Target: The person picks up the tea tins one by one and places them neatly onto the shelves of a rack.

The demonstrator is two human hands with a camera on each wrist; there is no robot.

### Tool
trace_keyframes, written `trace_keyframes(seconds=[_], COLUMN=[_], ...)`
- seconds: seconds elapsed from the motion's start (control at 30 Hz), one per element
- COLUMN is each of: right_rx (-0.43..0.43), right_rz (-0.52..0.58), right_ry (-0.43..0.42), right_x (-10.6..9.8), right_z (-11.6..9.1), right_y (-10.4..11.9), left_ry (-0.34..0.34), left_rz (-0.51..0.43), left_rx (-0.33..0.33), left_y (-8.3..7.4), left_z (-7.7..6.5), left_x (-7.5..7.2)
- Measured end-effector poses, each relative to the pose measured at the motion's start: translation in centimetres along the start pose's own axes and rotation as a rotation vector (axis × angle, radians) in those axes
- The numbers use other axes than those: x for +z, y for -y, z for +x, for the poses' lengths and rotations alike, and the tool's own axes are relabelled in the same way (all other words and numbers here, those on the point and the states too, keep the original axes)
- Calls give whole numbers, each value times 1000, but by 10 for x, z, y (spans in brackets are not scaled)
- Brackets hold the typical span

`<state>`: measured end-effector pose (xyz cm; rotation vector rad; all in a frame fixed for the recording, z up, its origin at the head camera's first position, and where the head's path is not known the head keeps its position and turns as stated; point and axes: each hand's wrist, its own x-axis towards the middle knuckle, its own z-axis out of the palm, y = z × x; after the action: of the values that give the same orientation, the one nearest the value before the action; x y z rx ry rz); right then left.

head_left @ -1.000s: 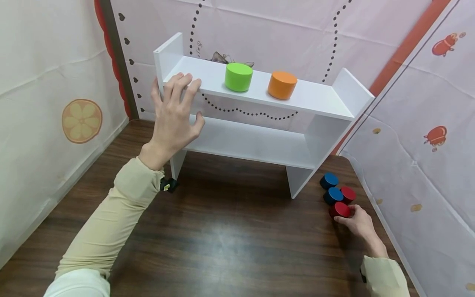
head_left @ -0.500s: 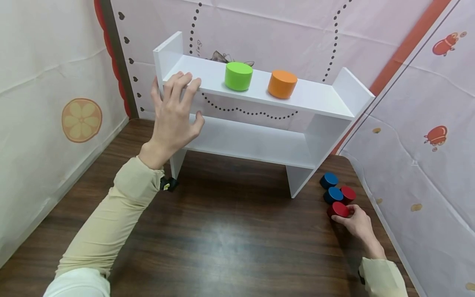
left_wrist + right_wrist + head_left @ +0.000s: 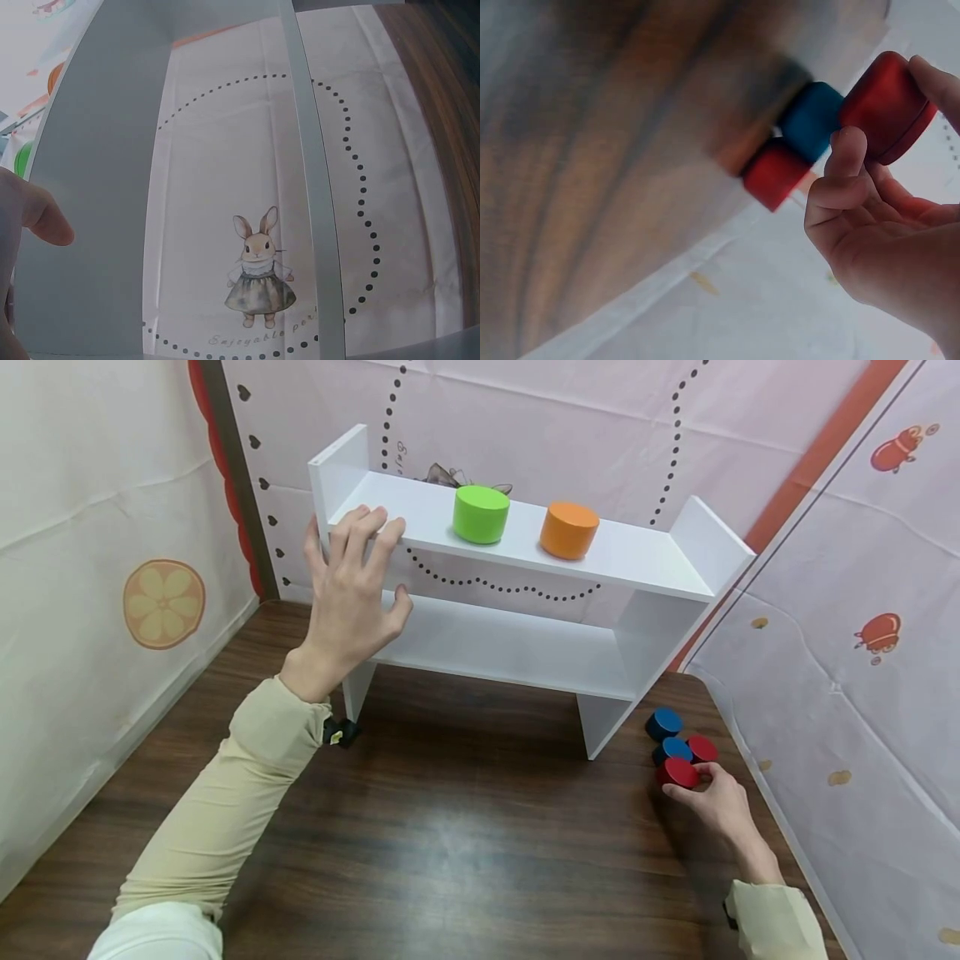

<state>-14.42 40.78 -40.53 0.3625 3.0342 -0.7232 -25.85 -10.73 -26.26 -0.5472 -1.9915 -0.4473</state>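
Note:
In the head view my left hand (image 3: 348, 585) grips the left end of the white shelf (image 3: 502, 643), with fingertips over the front edge of its upper board and one finger outside the side panel. The left wrist view shows one of its digits by the shelf. My right hand (image 3: 720, 806) pinches a red cylinder (image 3: 678, 772) between thumb and fingers. In the right wrist view this red cylinder (image 3: 885, 109) appears raised off the table. Beside it are two blue cylinders (image 3: 663, 724) and another red cylinder (image 3: 702, 750) on the tabletop.
A green cylinder (image 3: 481, 516) and an orange cylinder (image 3: 569, 531) stand on the upper board. The shelf stands on a dark wooden table (image 3: 450, 843). Printed cloth walls (image 3: 847, 693) enclose the back and both sides.
My right hand has moved the pinched red cylinder slightly up and to the left in the head view. The left hand keeps its place on the shelf.

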Motion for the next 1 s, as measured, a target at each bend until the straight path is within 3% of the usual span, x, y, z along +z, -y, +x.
trace_keyframes(seconds=[0.37, 1.0], right_rx=[-145, -265], right_rz=[8, 41], right_ry=[-96, -157], right_x=[-18, -64], right_z=[-1, -12], right_y=[36, 97], left_ry=[2, -2], left_rz=[-4, 3], left_rx=[-2, 13], left_y=[0, 1], left_z=[1, -1], left_x=[-2, 0])
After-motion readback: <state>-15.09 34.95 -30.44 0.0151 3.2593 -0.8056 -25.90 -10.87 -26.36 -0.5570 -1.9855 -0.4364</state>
